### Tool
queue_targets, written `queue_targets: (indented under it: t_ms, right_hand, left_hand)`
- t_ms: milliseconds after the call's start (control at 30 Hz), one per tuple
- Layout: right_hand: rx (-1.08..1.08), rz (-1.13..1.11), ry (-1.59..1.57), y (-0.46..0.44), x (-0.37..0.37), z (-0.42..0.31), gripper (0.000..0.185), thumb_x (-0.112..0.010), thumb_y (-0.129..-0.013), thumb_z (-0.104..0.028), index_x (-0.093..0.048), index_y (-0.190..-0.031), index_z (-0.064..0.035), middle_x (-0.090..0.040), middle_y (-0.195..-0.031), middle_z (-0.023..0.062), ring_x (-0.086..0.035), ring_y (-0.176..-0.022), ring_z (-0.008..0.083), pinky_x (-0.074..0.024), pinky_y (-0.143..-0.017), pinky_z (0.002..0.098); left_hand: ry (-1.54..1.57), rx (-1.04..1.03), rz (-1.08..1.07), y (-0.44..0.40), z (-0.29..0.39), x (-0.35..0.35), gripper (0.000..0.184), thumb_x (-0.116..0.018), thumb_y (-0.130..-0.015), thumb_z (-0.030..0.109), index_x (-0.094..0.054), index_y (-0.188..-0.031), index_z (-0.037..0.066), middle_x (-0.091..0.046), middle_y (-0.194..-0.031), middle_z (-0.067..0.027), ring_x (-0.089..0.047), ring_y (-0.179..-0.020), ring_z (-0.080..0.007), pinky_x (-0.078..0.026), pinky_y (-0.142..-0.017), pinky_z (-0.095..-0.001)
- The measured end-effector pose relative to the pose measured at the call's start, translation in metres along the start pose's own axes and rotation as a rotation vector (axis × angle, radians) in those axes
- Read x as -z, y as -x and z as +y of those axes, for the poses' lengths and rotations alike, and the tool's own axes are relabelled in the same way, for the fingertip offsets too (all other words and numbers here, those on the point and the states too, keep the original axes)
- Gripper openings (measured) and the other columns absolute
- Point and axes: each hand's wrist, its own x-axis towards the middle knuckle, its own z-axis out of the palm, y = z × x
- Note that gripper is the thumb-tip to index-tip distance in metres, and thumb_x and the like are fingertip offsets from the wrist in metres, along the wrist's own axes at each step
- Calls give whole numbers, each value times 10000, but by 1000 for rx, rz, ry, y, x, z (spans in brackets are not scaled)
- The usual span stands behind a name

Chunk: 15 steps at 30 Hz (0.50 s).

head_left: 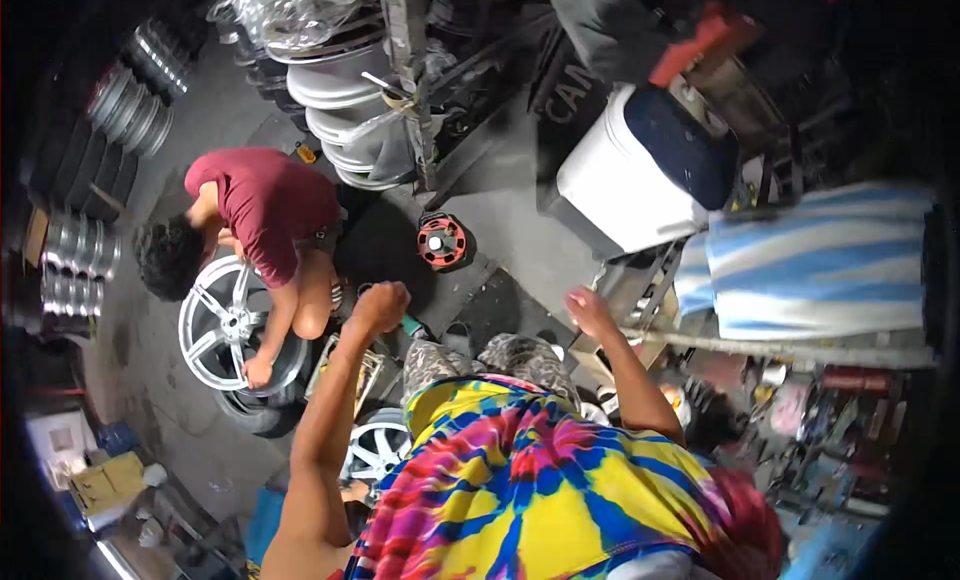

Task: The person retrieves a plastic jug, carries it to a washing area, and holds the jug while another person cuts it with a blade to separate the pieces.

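Note:
My left hand [382, 308] is closed in a fist in front of me, left of my camouflage-patterned trousers [445, 362]. Just beside it shows a small green object [411, 325]; whether the fist holds it is unclear. My right hand [590, 312] is raised on the other side, its fingers curled in. What it holds, if anything, is too small to make out. On the floor between and beyond both hands sits a red and black reel-like object [441, 242]. A silver spoked wheel rim [368, 450] lies low, partly behind my left forearm.
At left a person in a maroon shirt [265, 205] crouches over a silver alloy wheel [236, 323] above a tire [262, 415]. Stacked rims [345, 120] stand by a post. A white cooler [625, 185], a striped cloth [820, 265] and a tool-covered bench [800, 355] are at right.

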Motion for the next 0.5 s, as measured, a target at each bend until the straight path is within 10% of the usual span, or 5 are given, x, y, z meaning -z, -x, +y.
queue_targets:
  t_ms: [100, 267, 333, 500]
  right_hand:
    - [362, -10, 265, -94, -6, -42, 222, -626, -829, -243, -630, -906, -35, -674, -821, 120, -655, -751, 215, -495, -665, 322]
    - [370, -191, 420, -222, -10, -144, 189, -643, -801, -256, -666, -877, -84, -683, -822, 102, -655, -764, 214, -500, -703, 342]
    - [453, -221, 479, -264, -7, -194, 172, -643, -801, -250, -674, -872, -97, -682, -807, 91, -650, -748, 205, -500, -694, 341]
    - [690, -143, 447, -439, -7, -281, 264, -691, -769, -286, -660, -917, -70, -659, -812, 114, -628, -763, 239, -486, -722, 343]
  left_hand:
    - [485, 361, 304, -4, 19, 44, 181, -516, -855, 197, -634, -857, 59, -637, -837, -200, -620, -775, -387, -503, -671, -465]
    - [768, 520, 358, -15, 48, -4, 187, -537, -884, 225, -621, -908, 59, -627, -822, -204, -606, -822, -406, -482, -688, -456]
    - [871, 702, 13, -27, 69, 12, 221, -529, -893, 248, -635, -962, 66, -638, -837, -200, -609, -846, -399, -477, -717, -452]
    - [1113, 871, 357, -84, 93, -41, 215, -518, -900, 241, -620, -918, 52, -620, -801, -212, -598, -829, -413, -455, -689, -472]
